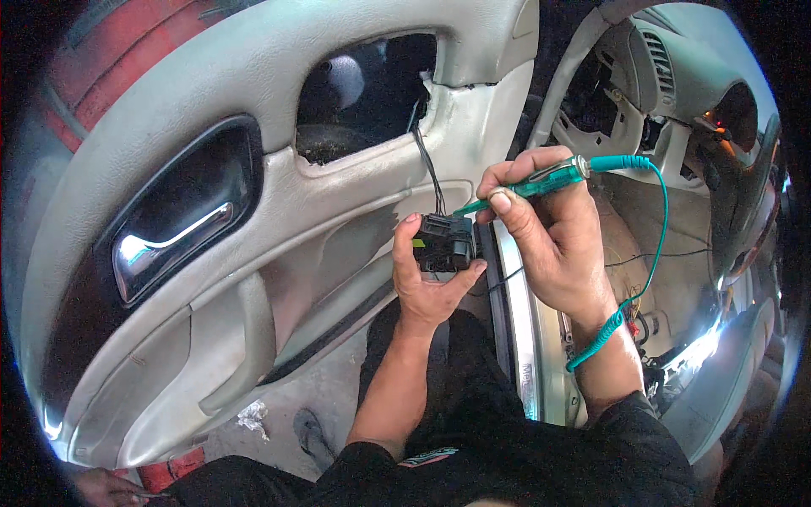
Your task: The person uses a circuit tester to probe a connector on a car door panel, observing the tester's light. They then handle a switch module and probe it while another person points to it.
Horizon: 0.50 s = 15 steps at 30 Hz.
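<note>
Between the thumb and fingers of my left hand (427,297) sits a black window switch module (441,243), held in front of the door panel. Thin dark wires (429,169) run from it up into the door's rectangular opening (363,97). My right hand (562,241) pinches a translucent green circuit tester (541,182) like a pen. Its tip points down-left at the module's top edge near the wires; whether it touches cannot be made out. From its back end a coiled teal cord (663,228) loops down past my right wrist.
The beige door panel (338,203) fills the left, with a chrome handle (173,241) in a dark recess. To the right lie the sill (517,313), a partly stripped dashboard (667,63) and loose wires on the cabin floor. Another person's hand (106,487) shows at lower left.
</note>
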Motion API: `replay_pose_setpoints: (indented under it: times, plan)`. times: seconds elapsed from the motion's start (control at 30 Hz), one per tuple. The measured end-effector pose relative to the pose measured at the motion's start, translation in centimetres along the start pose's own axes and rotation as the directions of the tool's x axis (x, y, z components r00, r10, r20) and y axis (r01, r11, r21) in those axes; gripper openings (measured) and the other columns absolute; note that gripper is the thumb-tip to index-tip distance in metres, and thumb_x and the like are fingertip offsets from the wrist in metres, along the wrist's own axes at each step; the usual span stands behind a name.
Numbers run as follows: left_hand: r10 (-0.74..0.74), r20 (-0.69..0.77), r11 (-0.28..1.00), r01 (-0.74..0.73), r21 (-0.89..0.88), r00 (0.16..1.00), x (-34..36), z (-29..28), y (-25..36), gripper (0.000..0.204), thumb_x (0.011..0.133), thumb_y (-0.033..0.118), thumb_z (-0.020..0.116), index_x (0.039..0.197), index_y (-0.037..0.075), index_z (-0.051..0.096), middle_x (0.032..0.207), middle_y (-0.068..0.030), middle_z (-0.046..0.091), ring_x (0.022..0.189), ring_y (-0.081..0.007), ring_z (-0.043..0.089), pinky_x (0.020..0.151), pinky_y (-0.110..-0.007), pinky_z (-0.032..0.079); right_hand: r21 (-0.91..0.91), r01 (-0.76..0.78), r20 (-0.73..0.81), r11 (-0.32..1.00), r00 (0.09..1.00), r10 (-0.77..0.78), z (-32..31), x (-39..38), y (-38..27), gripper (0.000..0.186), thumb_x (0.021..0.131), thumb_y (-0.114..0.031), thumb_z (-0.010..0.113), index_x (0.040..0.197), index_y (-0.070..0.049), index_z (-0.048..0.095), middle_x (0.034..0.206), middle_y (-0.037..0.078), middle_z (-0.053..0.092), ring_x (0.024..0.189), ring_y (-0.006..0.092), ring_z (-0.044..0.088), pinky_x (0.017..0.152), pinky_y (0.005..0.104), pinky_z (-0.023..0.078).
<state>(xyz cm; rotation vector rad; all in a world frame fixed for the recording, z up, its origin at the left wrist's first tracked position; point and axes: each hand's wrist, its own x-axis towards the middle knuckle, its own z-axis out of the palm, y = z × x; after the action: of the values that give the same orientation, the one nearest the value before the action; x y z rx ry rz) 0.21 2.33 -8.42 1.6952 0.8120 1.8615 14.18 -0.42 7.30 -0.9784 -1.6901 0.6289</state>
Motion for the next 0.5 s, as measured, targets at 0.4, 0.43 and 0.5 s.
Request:
replay_pose_setpoints:
  times: [0.4, 0.43, 0.5]
  plan:
    - [0.027, -0.003, 0.992, -0.027, 0.12, 1.0, 0.06, -0.3, -0.24, 0.107, 0.058, 0.015, 0.092, 0.143, 0.008, 0.026, 0.13, -0.0104, 0.037, 0.112, -0.022, 0.046, 0.096, -0.036, 0.043, -0.028, 0.018, 0.012, 0.999, 1.0, -0.017, 0.03, 0.07, 0.23, 0.024, 0.096, -0.006, 0.057, 0.114, -0.003, 0.042, 0.102, 0.012, 0.061, 0.086, 0.0153, 0.062, 0.079, 0.0294, 0.052]
    - [0.011, -0.005, 0.992, -0.01, 0.122, 1.0, -0.09, -0.37, -0.47, 0.108, 0.058, 0.015, 0.092, 0.143, 0.007, 0.026, 0.13, -0.0108, 0.036, 0.112, -0.0222, 0.045, 0.096, -0.036, 0.043, -0.021, 0.006, 0.013, 1.0, 1.0, -0.006, 0.06, 0.07, 0.18, 0.024, 0.096, -0.006, 0.057, 0.114, -0.003, 0.042, 0.102, 0.012, 0.061, 0.086, 0.0153, 0.061, 0.079, 0.0294, 0.052]
    - [-0.005, -0.002, 0.992, 0.005, 0.126, 1.0, -0.27, -0.51, -0.55, 0.11, 0.058, 0.015, 0.092, 0.144, 0.007, 0.025, 0.131, -0.0113, 0.036, 0.114, -0.0225, 0.045, 0.098, -0.037, 0.042, -0.008, -0.016, 0.015, 1.0, 1.0, 0.016, 0.1, 0.08, 0.05, 0.024, 0.097, -0.007, 0.058, 0.114, -0.003, 0.042, 0.103, 0.012, 0.061, 0.087, 0.0151, 0.061, 0.079, 0.0293, 0.052]
